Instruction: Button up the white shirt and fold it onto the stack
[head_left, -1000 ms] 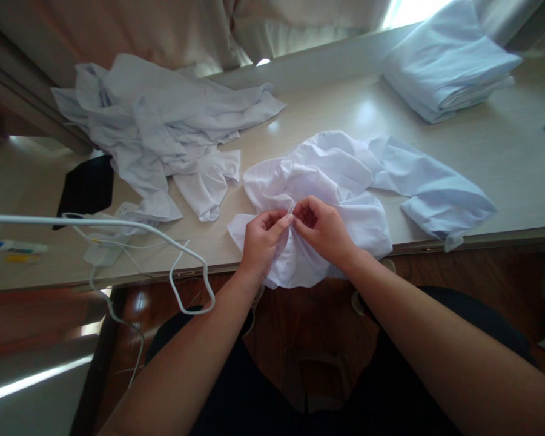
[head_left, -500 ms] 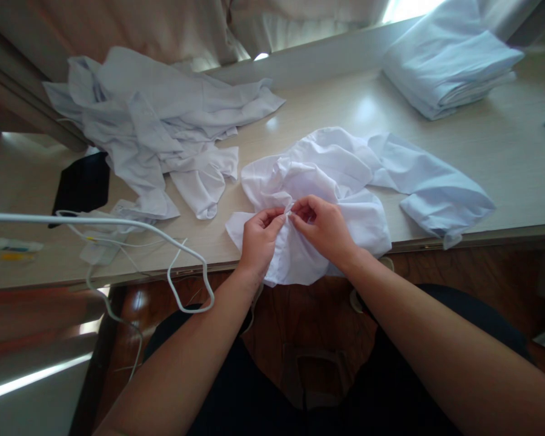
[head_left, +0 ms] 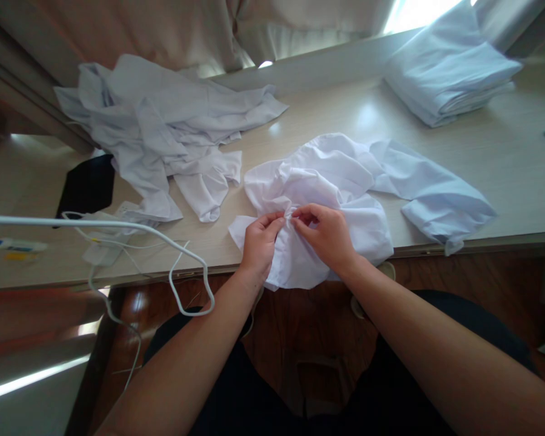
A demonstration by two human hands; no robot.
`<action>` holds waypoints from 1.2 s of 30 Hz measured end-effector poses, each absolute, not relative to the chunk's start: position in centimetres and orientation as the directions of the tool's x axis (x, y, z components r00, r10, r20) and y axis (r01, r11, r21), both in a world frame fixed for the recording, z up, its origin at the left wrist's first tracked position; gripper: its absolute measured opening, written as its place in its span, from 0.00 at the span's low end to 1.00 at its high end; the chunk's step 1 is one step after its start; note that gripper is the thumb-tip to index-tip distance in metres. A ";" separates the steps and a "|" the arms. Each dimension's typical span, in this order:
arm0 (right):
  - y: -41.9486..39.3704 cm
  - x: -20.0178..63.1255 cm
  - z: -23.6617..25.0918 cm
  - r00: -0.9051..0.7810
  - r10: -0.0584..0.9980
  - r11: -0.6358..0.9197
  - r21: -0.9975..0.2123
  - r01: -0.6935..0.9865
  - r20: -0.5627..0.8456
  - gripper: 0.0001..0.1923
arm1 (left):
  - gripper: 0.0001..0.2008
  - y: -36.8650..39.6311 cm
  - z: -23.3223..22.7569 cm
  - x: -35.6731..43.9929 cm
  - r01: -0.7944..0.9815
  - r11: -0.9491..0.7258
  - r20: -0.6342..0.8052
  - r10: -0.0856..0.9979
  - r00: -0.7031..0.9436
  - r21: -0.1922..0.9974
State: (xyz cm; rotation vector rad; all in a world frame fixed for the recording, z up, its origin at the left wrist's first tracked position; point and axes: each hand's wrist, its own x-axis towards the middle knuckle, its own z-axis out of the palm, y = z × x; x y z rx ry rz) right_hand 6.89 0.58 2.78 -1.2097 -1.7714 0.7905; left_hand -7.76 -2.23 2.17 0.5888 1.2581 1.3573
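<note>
A crumpled white shirt [head_left: 331, 163] lies on the pale table, its lower part hanging over the front edge and one sleeve stretched out to the right. My left hand [head_left: 261, 242] pinches a gathered bit of the cloth between thumb and index finger. Right beside it, my right hand [head_left: 324, 236] pinches the same spot from the other side, fingers curled. The fingertips almost meet, and any button or small detail between them is too small to make out.
Another rumpled white shirt [head_left: 163, 121] lies at the back left, near a black flat object [head_left: 88, 184]. A folded white stack of cloth [head_left: 449, 79] sits at the back right. A white cable [head_left: 154, 227] loops across the left foreground, above a white power strip [head_left: 102, 251].
The view has shifted slightly, so the things on the table appear a little lower. Both hands keep their pinch on the shirt, with only small finger movement.
</note>
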 end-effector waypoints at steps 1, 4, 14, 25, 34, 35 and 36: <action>0.6 6.9 2.7 -0.187 0.942 0.333 -0.846 0.416 0.279 0.07 | 0.13 -2.2 2.2 -7.7 -0.399 0.216 -0.325 0.917 -0.230 0.891; 0.6 6.8 2.5 -0.170 0.948 0.315 -0.863 0.395 0.268 0.07 | 0.14 -2.2 2.1 -7.8 -0.424 0.228 -0.341 0.916 -0.211 0.877; 0.4 6.6 2.4 -0.152 0.961 0.268 -0.903 0.335 0.229 0.08 | 0.15 -2.3 2.1 -7.8 -0.327 0.229 -0.319 0.912 -0.257 0.917; 0.4 6.6 2.1 -0.154 0.964 0.255 -0.916 0.309 0.216 0.08 | 0.14 -2.6 2.3 -7.5 -0.092 0.142 -0.165 0.925 -0.341 0.986; 0.3 6.6 2.1 -0.161 0.968 0.236 -0.919 0.316 0.194 0.09 | 0.11 -2.6 2.5 -7.5 -0.014 0.088 -0.087 0.933 -0.348 0.996; 0.3 6.6 2.1 -0.159 0.968 0.237 -0.919 0.316 0.195 0.09 | 0.11 -2.6 2.6 -7.4 -0.004 0.081 -0.078 0.934 -0.349 0.997; 0.3 6.5 2.1 -0.157 0.968 0.237 -0.918 0.316 0.196 0.09 | 0.10 -2.7 2.7 -7.4 0.004 0.076 -0.070 0.934 -0.350 0.997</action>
